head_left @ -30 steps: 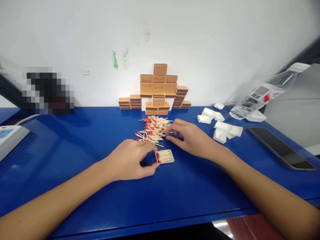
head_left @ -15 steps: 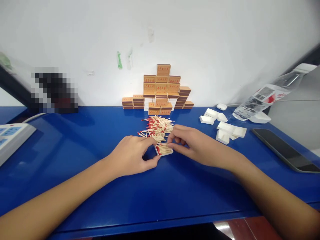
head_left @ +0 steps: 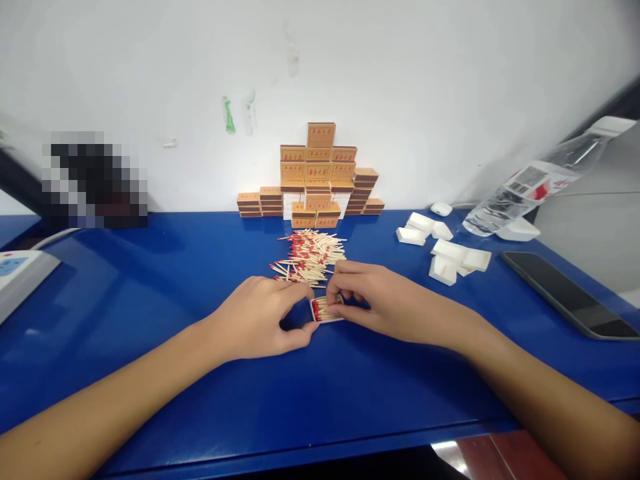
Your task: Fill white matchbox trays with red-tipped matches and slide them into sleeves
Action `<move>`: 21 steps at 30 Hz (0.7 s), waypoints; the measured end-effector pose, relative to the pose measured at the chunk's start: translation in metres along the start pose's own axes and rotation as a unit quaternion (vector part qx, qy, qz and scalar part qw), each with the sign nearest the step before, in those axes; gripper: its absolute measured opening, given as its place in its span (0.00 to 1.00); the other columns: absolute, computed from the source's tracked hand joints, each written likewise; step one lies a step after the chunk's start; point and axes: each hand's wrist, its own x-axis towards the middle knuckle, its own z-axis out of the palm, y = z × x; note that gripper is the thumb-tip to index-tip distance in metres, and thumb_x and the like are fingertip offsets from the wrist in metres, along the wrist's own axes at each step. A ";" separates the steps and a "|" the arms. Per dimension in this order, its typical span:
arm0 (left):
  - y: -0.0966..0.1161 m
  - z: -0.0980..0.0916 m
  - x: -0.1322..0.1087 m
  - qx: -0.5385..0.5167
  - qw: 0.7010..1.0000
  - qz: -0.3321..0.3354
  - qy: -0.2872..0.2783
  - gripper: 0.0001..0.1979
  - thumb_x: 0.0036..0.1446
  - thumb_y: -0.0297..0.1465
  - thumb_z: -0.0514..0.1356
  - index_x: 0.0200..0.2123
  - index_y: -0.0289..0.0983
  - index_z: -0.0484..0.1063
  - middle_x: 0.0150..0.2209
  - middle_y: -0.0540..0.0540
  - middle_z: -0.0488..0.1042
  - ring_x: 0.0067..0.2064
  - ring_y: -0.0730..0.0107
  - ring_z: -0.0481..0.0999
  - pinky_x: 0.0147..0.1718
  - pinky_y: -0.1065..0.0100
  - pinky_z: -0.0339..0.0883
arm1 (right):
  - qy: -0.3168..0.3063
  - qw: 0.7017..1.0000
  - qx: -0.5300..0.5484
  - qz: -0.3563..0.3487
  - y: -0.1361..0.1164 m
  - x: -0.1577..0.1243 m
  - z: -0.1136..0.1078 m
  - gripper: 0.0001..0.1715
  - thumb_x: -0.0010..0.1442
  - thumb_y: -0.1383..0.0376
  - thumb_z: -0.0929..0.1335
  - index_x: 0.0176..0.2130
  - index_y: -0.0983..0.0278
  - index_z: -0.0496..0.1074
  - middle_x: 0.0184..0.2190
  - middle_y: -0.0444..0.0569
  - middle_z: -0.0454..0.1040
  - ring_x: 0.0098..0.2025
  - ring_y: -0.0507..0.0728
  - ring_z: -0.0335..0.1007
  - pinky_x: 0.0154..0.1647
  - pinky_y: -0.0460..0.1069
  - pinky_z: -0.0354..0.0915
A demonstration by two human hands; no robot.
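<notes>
A small white matchbox tray (head_left: 327,321) with red-headed matches (head_left: 321,309) lying inside rests on the blue table. My left hand (head_left: 265,317) grips its left end between thumb and forefinger. Over the right part of the tray, my right hand (head_left: 363,297) is closed in a pinch on the matches; the fingertips hide how many it holds. Just behind both hands spreads a loose heap of matches (head_left: 313,257), heads mostly to the left.
Stacked orange matchboxes (head_left: 319,172) stand against the wall behind the heap. To the right lie several white trays (head_left: 444,269), a small white case (head_left: 441,209), a leaning water bottle (head_left: 530,180) and a phone (head_left: 570,293). A white device (head_left: 25,280) sits at far left.
My right hand has moved left from the tray's right end to over the matches inside it. My left hand keeps its grip on the tray. The view has shifted slightly.
</notes>
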 end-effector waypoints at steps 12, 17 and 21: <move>0.000 -0.001 0.000 -0.001 1.000 0.007 0.007 0.10 0.60 0.37 0.65 0.41 0.38 0.79 0.22 0.56 0.70 0.22 0.73 0.69 0.26 0.69 0.60 | -0.005 1.000 0.005 -0.001 -0.006 -0.002 -0.003 0.06 0.69 0.68 0.69 0.36 0.62 0.72 0.35 0.44 0.72 0.35 0.53 0.66 0.36 0.49 0.61; -0.001 0.000 0.000 -0.002 1.000 0.010 0.008 0.11 0.60 0.38 0.65 0.43 0.38 0.79 0.22 0.56 0.71 0.22 0.73 0.70 0.26 0.69 0.60 | 0.004 1.000 -0.006 -0.005 -0.005 -0.001 -0.003 0.06 0.69 0.68 0.68 0.36 0.62 0.74 0.33 0.44 0.71 0.34 0.53 0.65 0.35 0.49 0.60; -0.002 0.001 0.000 0.000 1.000 0.015 0.007 0.11 0.60 0.38 0.65 0.42 0.38 0.79 0.22 0.56 0.70 0.22 0.73 0.69 0.26 0.69 0.60 | 0.025 1.000 -0.016 0.000 -0.001 0.000 -0.001 0.03 0.69 0.67 0.70 0.39 0.61 0.74 0.34 0.45 0.72 0.34 0.53 0.65 0.35 0.49 0.59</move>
